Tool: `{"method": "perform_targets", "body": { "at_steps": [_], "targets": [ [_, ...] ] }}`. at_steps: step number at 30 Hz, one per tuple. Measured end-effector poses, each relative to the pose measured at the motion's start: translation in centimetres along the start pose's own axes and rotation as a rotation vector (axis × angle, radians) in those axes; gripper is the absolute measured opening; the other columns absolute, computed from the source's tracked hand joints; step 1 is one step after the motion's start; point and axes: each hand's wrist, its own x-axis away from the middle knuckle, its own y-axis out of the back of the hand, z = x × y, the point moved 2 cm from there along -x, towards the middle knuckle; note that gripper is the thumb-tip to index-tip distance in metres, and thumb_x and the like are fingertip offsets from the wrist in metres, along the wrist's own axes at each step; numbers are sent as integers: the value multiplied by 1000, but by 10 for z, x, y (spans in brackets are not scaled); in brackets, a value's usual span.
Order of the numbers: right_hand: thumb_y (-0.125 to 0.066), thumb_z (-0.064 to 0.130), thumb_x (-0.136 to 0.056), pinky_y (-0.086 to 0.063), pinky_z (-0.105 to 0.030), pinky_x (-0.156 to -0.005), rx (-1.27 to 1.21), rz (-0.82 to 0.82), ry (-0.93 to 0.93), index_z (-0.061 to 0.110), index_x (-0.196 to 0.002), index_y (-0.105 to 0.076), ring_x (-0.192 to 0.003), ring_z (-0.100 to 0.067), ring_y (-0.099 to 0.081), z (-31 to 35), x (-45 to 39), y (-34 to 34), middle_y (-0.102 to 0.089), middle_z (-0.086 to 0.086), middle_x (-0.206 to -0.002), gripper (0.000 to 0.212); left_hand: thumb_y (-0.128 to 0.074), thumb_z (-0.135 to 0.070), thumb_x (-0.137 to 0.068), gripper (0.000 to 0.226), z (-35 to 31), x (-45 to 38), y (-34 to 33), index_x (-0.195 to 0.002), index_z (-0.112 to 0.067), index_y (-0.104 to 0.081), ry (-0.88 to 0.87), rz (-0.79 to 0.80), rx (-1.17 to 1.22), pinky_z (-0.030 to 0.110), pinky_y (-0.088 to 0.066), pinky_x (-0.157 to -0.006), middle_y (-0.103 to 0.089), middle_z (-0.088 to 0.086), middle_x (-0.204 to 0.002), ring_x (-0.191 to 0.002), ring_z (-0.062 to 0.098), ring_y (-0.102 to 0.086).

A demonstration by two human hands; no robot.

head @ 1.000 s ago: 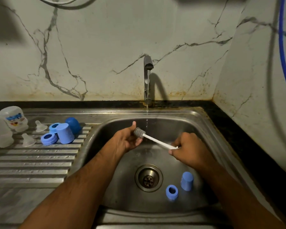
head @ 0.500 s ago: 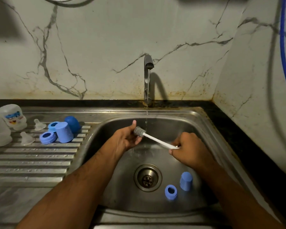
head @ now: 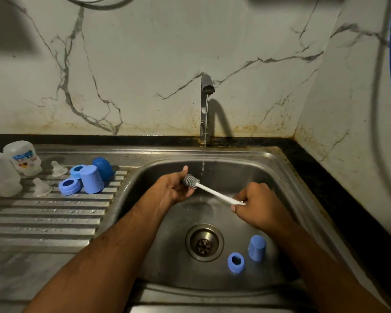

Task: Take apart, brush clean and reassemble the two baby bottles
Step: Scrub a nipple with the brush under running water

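Observation:
My right hand (head: 259, 207) grips the white handle of a bottle brush (head: 217, 194) over the sink basin (head: 278, 177). My left hand (head: 175, 188) is cupped around its grey bristle head, just left of the thin water stream. Whether anything else is in that palm is hidden. Two clear bottle bodies (head: 23, 158) (head: 1, 175) stand upside down on the drainboard (head: 43, 218) at far left. Beside them lie two clear teats (head: 58, 169) (head: 41, 187), two blue rings (head: 69, 186) (head: 77, 170), a light blue cap (head: 92, 179) and a dark blue dome (head: 103, 168).
Inside the basin, right of the drain (head: 204, 242), lie another blue ring (head: 236, 262) and a blue cap (head: 256, 247). The tap (head: 205, 109) runs at the back. A marble wall corner and a black counter edge close in on the right.
Both hands stay almost where they were, still on the brush under the running water. The view has shifted slightly.

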Motion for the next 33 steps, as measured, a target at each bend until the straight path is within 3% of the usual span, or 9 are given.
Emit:
{"method": "perform_targets", "body": {
  "at_steps": [3,5,7,11,14,17,22,29,33],
  "targets": [
    [-62,18,-93,-44,-23,-43,-306,98,-131,9,-85,-74,-44,-7,-55,0,-1,0,-68,-2,-60,17,-59,-16,-98,11,-4,2,-5,-96,-7,-65,-56,145,148,37,-57,-77,-68,14,-94,-86,23,-67],
    [-50,13,-99,-32,-21,-36,-802,341,-348,-1,-94,-69,-38,-10,-44,-1,2,3,-64,-9,-57,24,-60,-14,-96,15,-10,7,-8,-100,-2,-69,-107,293,274,44,-58,-89,-72,17,-101,-93,25,-72],
    [-44,15,-104,-32,-20,-34,-979,456,-420,-6,-107,-65,-40,-11,-42,-4,3,7,-63,-12,-60,30,-60,-16,-95,19,-11,10,-9,-102,-1,-70,-109,356,281,45,-55,-93,-72,18,-107,-97,26,-72],
    [-64,20,-95,-39,-20,-40,-399,186,-229,9,-92,-75,-40,-10,-52,-5,2,4,-70,-6,-60,17,-57,-24,-100,20,-1,5,-2,-88,-11,-66,2,50,-8,41,-54,-86,-66,18,-106,-87,28,-62],
    [-73,26,-86,-55,-20,-61,78,10,6,20,-95,-78,-64,-5,-65,-1,2,2,-72,5,-74,12,-66,-32,-94,22,2,3,1,-90,-11,-64,14,-47,-61,35,-56,-80,-65,13,-98,-89,26,-61],
    [-69,24,-91,-51,-21,-54,-11,12,-6,16,-92,-76,-56,-4,-62,4,1,1,-70,4,-68,12,-57,-17,-100,13,-1,3,-5,-88,-14,-62,-21,41,21,32,-53,-70,-62,11,-92,-81,22,-59],
    [-43,16,-105,-30,-20,-34,-953,447,-441,-5,-106,-64,-38,-11,-42,-1,5,6,-67,-16,-62,29,-58,-17,-98,18,-11,8,-9,-105,-3,-67,-74,280,222,39,-61,-78,-70,16,-104,-97,25,-68],
    [-74,25,-88,-46,-15,-51,0,4,20,19,-89,-77,-57,-3,-62,2,0,-1,-68,5,-64,6,-70,-35,-91,27,0,-5,6,-96,-10,-65,18,-32,-59,39,-53,-90,-67,10,-96,-90,23,-63],
    [-58,18,-99,-38,-20,-38,-414,171,-196,5,-90,-70,-37,-8,-50,3,-2,-8,-71,-7,-62,20,-60,-21,-98,15,-5,-2,-1,-89,-9,-64,-28,69,4,39,-49,-96,-67,14,-93,-86,24,-62]
  ]
}}
